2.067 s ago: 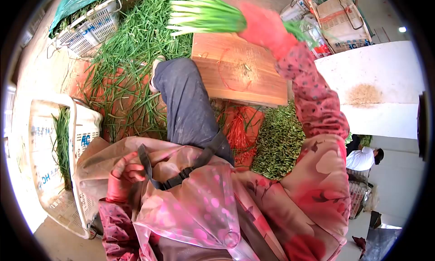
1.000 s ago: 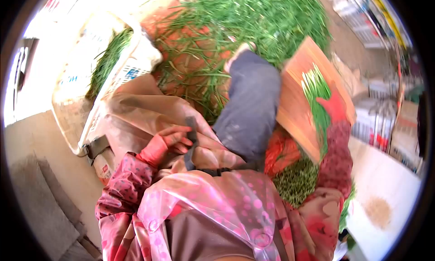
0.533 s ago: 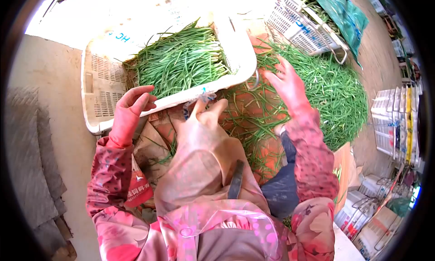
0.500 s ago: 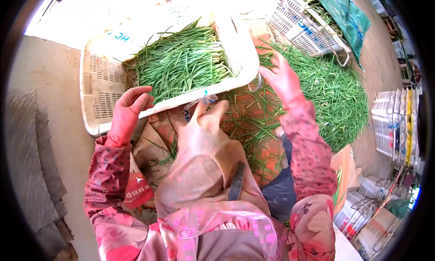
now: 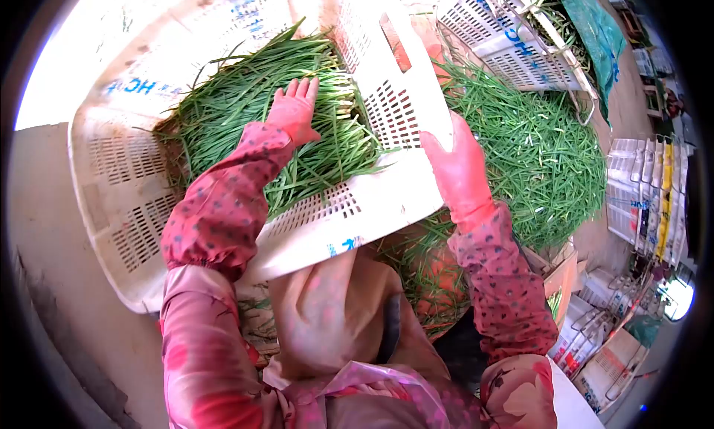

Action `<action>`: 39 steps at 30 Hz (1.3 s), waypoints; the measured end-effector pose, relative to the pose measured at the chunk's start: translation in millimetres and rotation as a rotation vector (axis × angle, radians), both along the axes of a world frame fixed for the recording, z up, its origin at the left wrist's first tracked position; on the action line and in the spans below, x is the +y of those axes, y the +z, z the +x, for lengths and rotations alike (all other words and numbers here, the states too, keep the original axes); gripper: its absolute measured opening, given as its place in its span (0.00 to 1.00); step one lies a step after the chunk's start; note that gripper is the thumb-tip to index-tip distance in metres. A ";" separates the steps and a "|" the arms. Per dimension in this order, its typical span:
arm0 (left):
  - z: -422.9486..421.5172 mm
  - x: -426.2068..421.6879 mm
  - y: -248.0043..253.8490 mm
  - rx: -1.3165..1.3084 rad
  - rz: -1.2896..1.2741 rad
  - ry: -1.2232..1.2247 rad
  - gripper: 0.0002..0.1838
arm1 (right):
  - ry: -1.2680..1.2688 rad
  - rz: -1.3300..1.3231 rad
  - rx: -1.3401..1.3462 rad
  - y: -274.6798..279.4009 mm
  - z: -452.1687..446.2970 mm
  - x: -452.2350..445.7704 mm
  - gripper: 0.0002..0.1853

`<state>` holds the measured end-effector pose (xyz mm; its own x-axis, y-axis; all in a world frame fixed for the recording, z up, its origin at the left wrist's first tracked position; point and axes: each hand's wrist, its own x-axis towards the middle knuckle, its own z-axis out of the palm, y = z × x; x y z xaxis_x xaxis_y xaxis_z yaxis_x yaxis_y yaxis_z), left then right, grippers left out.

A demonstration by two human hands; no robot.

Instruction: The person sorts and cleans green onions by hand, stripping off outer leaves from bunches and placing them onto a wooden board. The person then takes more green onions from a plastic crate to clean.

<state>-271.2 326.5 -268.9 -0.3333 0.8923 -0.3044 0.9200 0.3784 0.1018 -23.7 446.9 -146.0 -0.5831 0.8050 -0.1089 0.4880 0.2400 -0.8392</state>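
A white slatted plastic crate [image 5: 387, 193] stands tilted in front of me, its near rim by my knees. Inside lies a layer of long green chives [image 5: 238, 120], pale stem ends to the right. My left hand [image 5: 294, 116], in a pink glove, rests flat on these chives, fingers stretched out and holding nothing. At the crate's right corner my right hand [image 5: 460, 172], gloved too, grips the rim, thumb on the inner side; its other fingers are partly hidden.
A big heap of loose chives [image 5: 535, 161] covers the floor at right. Behind it stands another white crate [image 5: 513, 46] with a green plastic sheet [image 5: 591, 27]. More crates [image 5: 643, 194] are stacked far right. Cardboard [image 5: 567, 280] stands near my right elbow.
My left hand has moved from beside the near rim onto the chives inside the crate. My right hand has closed on the crate's corner. The crate has shifted closer and tilted.
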 end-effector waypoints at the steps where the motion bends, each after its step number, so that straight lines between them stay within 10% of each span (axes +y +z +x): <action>1: -5.9 7.3 -9.7 -0.021 -0.004 0.019 0.64 | 0.008 0.015 0.016 1.3 -0.2 -1.1 0.24; 5: -19.0 12.9 -43.9 -0.027 0.048 0.075 0.61 | -0.023 -0.029 0.029 7.1 -1.9 -3.9 0.23; 15: -15.8 8.0 -58.2 -0.080 -0.014 0.236 0.17 | -0.013 -0.025 0.030 9.0 -2.4 -5.0 0.24; 21: -42.8 -21.2 -21.9 -0.332 0.117 0.366 0.25 | 0.279 0.883 -0.137 47.5 -27.4 0.0 0.34; 23: -55.9 -37.5 -12.9 -0.559 0.343 0.438 0.30 | 0.352 0.811 -0.005 52.4 -48.0 -20.5 0.37; 28: -44.2 -46.9 61.4 -1.037 0.567 0.555 0.26 | 0.427 -0.388 -0.153 -17.6 -120.8 -37.1 0.61; 31: -22.6 -54.9 69.6 -0.823 0.491 0.477 0.28 | 0.356 -0.815 0.247 -22.4 -164.1 -30.1 0.56; 39: 50.9 -63.4 146.9 -0.925 0.416 0.566 0.31 | 0.184 -0.915 0.442 25.0 -134.1 -47.2 0.26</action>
<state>-220.3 263.0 -121.9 -0.5205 0.7751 -0.3582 0.1395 0.4910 0.8599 -157.9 399.6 -120.9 -0.8259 0.4163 -0.3803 0.1115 -0.5405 -0.8339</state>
